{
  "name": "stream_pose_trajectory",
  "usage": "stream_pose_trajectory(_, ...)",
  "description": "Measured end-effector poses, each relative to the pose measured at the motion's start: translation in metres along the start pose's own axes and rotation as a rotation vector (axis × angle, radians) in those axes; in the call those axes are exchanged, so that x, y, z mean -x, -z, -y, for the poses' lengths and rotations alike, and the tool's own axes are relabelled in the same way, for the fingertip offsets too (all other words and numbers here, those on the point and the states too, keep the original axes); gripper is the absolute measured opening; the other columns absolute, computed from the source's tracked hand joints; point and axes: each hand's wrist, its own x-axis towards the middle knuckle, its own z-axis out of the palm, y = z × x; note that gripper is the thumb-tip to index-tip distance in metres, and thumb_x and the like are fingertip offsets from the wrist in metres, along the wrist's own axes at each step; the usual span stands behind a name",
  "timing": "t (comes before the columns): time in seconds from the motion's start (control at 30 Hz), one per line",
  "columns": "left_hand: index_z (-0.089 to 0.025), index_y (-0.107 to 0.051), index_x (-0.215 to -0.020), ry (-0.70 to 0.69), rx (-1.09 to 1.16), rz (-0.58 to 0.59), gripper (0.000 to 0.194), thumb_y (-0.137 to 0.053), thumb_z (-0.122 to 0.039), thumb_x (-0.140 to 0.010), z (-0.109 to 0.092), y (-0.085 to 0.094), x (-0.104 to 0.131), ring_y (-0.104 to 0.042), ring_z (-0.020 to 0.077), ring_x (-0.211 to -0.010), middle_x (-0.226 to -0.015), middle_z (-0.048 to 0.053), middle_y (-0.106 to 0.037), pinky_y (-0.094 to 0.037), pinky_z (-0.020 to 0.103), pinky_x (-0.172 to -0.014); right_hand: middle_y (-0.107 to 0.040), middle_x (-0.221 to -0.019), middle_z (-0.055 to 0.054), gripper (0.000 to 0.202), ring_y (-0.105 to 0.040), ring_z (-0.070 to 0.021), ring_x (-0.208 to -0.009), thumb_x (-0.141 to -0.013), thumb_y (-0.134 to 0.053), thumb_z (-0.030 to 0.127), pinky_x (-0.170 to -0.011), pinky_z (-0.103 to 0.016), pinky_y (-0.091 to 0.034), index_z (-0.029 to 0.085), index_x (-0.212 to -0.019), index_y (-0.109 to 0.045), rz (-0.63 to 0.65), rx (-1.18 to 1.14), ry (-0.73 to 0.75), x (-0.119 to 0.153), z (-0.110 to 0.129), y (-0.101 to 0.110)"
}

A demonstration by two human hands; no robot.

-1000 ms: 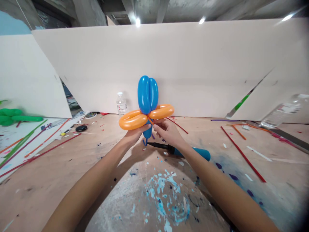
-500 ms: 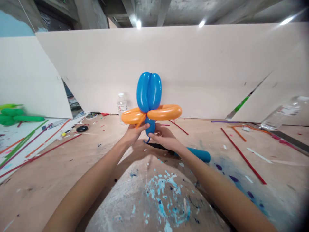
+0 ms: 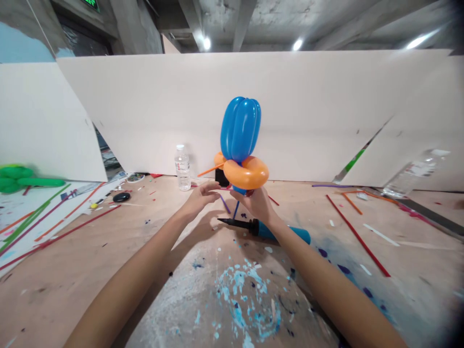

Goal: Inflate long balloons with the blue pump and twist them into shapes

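Observation:
My right hand (image 3: pixel 256 204) grips the short blue stem under a balloon figure. The figure's long blue loops (image 3: pixel 241 128) stand upright, tilted slightly right, above rounded orange loops (image 3: pixel 250 173). A thin orange tail sticks out to the left. My left hand (image 3: pixel 200 199) is off the balloon, a little to its left, with fingers apart and nothing in them. Below the hands, a black-and-blue pump (image 3: pixel 266 229) lies on the table, its nozzle pointing left; my right forearm partly covers it.
A water bottle (image 3: pixel 182 168) stands near the white board (image 3: pixel 145 106); another bottle (image 3: pixel 413 173) leans at the right. Red strips (image 3: pixel 357 234), a black oval object (image 3: pixel 121 197) and a green balloon (image 3: pixel 39 181) lie on the table (image 3: pixel 137 232).
The balloon figure has turned and shifted right in my right hand. My left hand has let go of it and opened. A black object behind it and more of the pump now show.

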Motion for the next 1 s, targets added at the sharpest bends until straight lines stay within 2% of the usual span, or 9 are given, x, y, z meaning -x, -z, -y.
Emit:
stream_pose_trajectory(0.1, -0.016, -0.064, -0.107, 0.04, -0.14, -0.026, 0.04, -0.07, -0.033, -0.071, -0.001, 0.013, 0.012, -0.058, 0.0243, -0.106, -0.117, 0.012, -0.063, -0.046, 0.038, -0.087, -0.047, -0.062, 0.005, 0.039, -0.042, -0.0124, -0.054, -0.065, -0.072, 0.045, -0.049, -0.027, -0.033, 0.021, -0.08, -0.045, -0.182, 0.15, -0.066, -0.007, -0.005, 0.014)
stream_pose_trajectory(0.17, -0.015, -0.065, -0.103, 0.047, -0.241, -0.043, 0.039, -0.068, -0.036, -0.07, 0.001, 0.025, 0.024, -0.06, 0.0244, -0.103, -0.114, 0.012, -0.064, -0.047, 0.039, -0.087, -0.049, -0.065, 0.004, 0.04, -0.044, -0.0132, -0.056, -0.064, -0.073, 0.044, -0.051, -0.028, -0.035, 0.022, -0.081, -0.045, -0.224, 0.174, -0.096, -0.01, -0.01, 0.027)
stream_pose_trajectory(0.27, -0.015, -0.066, -0.097, 0.074, -0.393, -0.091, 0.038, -0.067, -0.04, -0.068, 0.007, 0.043, 0.049, -0.063, 0.0248, -0.095, -0.105, 0.012, -0.067, -0.047, 0.04, -0.087, -0.059, -0.077, 0.0, 0.037, -0.054, -0.0171, -0.068, -0.066, -0.072, 0.044, -0.06, -0.031, -0.042, 0.02, -0.087, -0.052, -0.15, 0.026, -0.116, -0.008, -0.013, 0.052)
stream_pose_trajectory(0.43, -0.016, -0.066, -0.097, 0.148, -0.558, -0.108, 0.037, -0.06, -0.043, -0.072, 0.008, 0.055, 0.103, -0.064, 0.0252, -0.089, -0.1, 0.01, -0.068, -0.051, 0.037, -0.079, -0.067, -0.096, -0.004, 0.033, -0.06, -0.0222, -0.092, -0.072, -0.069, 0.039, -0.082, -0.036, -0.046, 0.021, -0.098, -0.062, 0.131, -0.385, -0.149, 0.024, 0.007, 0.101)
stream_pose_trajectory(0.5, -0.016, -0.066, -0.097, 0.131, -0.618, -0.083, 0.037, -0.059, -0.044, -0.073, 0.006, 0.053, 0.125, -0.065, 0.025, -0.088, -0.099, 0.01, -0.069, -0.052, 0.036, -0.077, -0.067, -0.095, -0.003, 0.033, -0.061, -0.0216, -0.088, -0.071, -0.07, 0.036, -0.08, -0.037, -0.047, 0.023, -0.099, -0.062, 0.128, -0.555, -0.204, 0.046, 0.019, 0.119)
stream_pose_trajectory(0.6, -0.018, -0.067, -0.095, -0.035, -0.701, -0.044, 0.035, -0.059, -0.044, -0.073, 0.006, 0.045, 0.151, -0.065, 0.0237, -0.085, -0.099, 0.01, -0.069, -0.052, 0.036, -0.077, -0.066, -0.088, -0.004, 0.027, -0.061, -0.0194, -0.074, -0.075, -0.064, 0.041, -0.071, -0.037, -0.049, 0.024, -0.095, -0.061, 0.11, -0.785, -0.382, 0.078, 0.032, 0.138)
stream_pose_trajectory(0.7, -0.019, -0.066, -0.099, -0.188, -0.79, -0.013, 0.032, -0.056, -0.041, -0.077, 0.012, 0.042, 0.165, -0.064, 0.0238, -0.09, -0.104, 0.011, -0.068, -0.05, 0.036, -0.082, -0.06, -0.077, -0.004, 0.032, -0.053, -0.0169, -0.061, -0.082, -0.05, 0.051, -0.06, -0.035, -0.048, 0.022, -0.09, -0.062, 0.147, -0.889, -0.498, 0.103, 0.037, 0.146)
stream_pose_trajectory(0.87, -0.018, -0.065, -0.1, -0.165, -0.981, 0.008, 0.028, -0.044, -0.03, -0.085, 0.022, 0.051, 0.166, -0.062, 0.0256, -0.098, -0.103, 0.012, -0.069, -0.046, 0.04, -0.09, -0.042, -0.064, 0.001, 0.033, -0.033, -0.0122, -0.046, -0.084, -0.046, 0.049, -0.042, -0.027, -0.037, 0.02, -0.091, -0.06, 0.143, -1.0, -0.554, 0.117, 0.029, 0.141)
stream_pose_trajectory(1.0, -0.018, -0.066, -0.098, -0.153, -1.059, -0.011, 0.029, -0.043, -0.028, -0.085, 0.027, 0.057, 0.165, -0.062, 0.0241, -0.098, -0.103, 0.009, -0.07, -0.046, 0.038, -0.089, -0.036, -0.06, 0.004, 0.021, -0.03, -0.0112, -0.045, -0.083, -0.052, 0.041, -0.041, -0.025, -0.037, 0.02, -0.083, -0.057, 0.081, -1.084, -0.565, 0.113, 0.015, 0.136)
